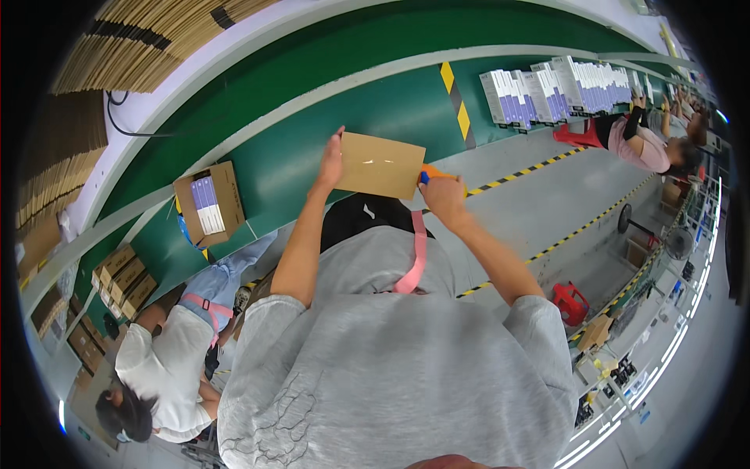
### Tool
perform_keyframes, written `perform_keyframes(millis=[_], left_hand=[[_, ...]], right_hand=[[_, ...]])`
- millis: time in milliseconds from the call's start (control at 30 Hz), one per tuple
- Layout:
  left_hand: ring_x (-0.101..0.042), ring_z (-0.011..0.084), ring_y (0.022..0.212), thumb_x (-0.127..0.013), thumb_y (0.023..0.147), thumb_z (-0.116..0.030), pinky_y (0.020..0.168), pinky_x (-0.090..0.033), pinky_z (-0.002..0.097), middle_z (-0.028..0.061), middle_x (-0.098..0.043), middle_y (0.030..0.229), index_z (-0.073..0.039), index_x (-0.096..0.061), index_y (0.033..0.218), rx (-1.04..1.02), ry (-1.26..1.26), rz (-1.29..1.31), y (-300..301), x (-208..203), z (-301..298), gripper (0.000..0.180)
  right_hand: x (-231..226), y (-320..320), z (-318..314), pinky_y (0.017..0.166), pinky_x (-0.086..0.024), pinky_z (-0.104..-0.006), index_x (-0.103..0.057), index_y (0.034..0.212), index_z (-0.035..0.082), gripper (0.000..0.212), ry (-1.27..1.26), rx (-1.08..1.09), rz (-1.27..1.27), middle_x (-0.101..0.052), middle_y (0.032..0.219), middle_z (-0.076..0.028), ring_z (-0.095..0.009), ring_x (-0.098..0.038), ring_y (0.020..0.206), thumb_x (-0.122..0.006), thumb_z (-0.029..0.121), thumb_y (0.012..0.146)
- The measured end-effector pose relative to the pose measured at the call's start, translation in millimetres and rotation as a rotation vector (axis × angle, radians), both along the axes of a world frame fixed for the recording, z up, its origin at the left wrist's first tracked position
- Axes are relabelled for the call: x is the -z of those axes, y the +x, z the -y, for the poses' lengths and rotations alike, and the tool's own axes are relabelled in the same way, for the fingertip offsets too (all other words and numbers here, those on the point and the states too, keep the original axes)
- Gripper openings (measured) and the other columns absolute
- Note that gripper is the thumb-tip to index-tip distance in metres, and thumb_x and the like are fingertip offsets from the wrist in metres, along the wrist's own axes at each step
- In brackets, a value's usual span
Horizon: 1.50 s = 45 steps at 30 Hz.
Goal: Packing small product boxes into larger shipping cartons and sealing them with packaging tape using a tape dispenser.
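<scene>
A flat-topped brown cardboard box [379, 166] is in front of me at the near edge of the green bench, with shiny glints across its top. My left hand [332, 162] grips its left side, fingers pointing up along the edge. At the box's right edge, my right hand [444, 197] is closed around an orange and blue tool [431, 173] that looks like a tape dispenser. Its far part is tucked against the box, and my fingers cover much of the rest.
An open carton [234, 223] with white and purple boxes inside stands to the left. Rows of similar boxes [508, 98] line the bench at far right. Stacked flat cardboard [78, 133] fills the upper left. Co-workers [176, 359] are on both sides; a red stool [570, 303] is behind right.
</scene>
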<state>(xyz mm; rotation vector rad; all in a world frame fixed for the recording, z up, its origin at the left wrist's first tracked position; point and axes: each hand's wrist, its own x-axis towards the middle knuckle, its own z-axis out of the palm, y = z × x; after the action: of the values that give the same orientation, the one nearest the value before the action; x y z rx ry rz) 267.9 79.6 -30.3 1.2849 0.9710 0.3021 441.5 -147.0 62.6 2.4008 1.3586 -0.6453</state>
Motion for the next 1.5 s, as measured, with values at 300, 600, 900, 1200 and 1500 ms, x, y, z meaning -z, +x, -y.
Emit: perform_keyframes(millis=[300, 600, 900, 1200, 1500], left_hand=[[-0.038, 0.0226, 0.137, -0.048, 0.096, -0.057, 0.113, -0.03, 0.0372, 0.0126, -0.04, 0.149, -0.01, -0.033, 0.15, -0.202, -0.533, -0.022, -61, 8, 6, 0.073], [-0.058, 0.0122, 0.097, -0.065, 0.092, -0.011, 0.08, -0.045, 0.0232, 0.004, -0.06, 0.107, -0.002, -0.053, 0.119, -0.229, -0.107, 0.093, -43, -145, 12, 0.031], [-0.044, 0.0097, 0.075, -0.069, 0.086, -0.006, 0.068, -0.04, 0.0248, 0.0006, -0.045, 0.083, -0.004, -0.048, 0.098, 0.025, 0.234, -0.278, 8, -20, 75, 0.024], [-0.044, 0.0111, 0.068, -0.064, 0.088, -0.016, 0.062, -0.04, 0.0282, 0.0002, -0.046, 0.074, -0.003, -0.051, 0.091, -0.083, 0.194, -0.493, 63, -25, 93, 0.019], [-0.048, 0.0125, 0.07, -0.059, 0.093, -0.025, 0.062, -0.041, 0.0309, 0.0044, -0.054, 0.078, 0.0, -0.054, 0.096, -0.177, 0.209, -0.481, 78, -33, 112, 0.025]], right_hand=[[89, -21, -16, 0.093, -0.042, -0.0489, -0.065, 0.092, 0.005, 0.017, 0.141, 0.018, 0.105, -0.069, 0.073, -0.008, -0.025, -0.068, 0.065, -0.054, 0.016, 0.087], [102, 91, -75, 0.097, -0.042, -0.046, -0.058, 0.102, 0.0, 0.034, 0.672, 0.053, 0.135, -0.064, 0.101, -0.017, -0.03, -0.06, 0.101, -0.067, 0.027, 0.084], [41, 427, 65, 0.109, -0.031, -0.0453, -0.042, 0.132, -0.008, 0.059, 1.473, 1.246, 0.549, -0.045, 0.134, -0.025, -0.039, -0.044, 0.124, -0.065, 0.022, 0.086], [41, 548, 76, 0.113, -0.028, -0.0384, -0.025, 0.148, -0.008, 0.063, 1.844, 1.388, -0.116, -0.035, 0.149, -0.024, -0.032, -0.037, 0.136, -0.042, 0.033, 0.102], [36, 545, 70, 0.115, -0.022, -0.0456, -0.024, 0.148, -0.006, 0.068, 1.714, 1.261, 0.106, -0.029, 0.151, -0.027, -0.04, -0.03, 0.139, -0.047, 0.035, 0.099]])
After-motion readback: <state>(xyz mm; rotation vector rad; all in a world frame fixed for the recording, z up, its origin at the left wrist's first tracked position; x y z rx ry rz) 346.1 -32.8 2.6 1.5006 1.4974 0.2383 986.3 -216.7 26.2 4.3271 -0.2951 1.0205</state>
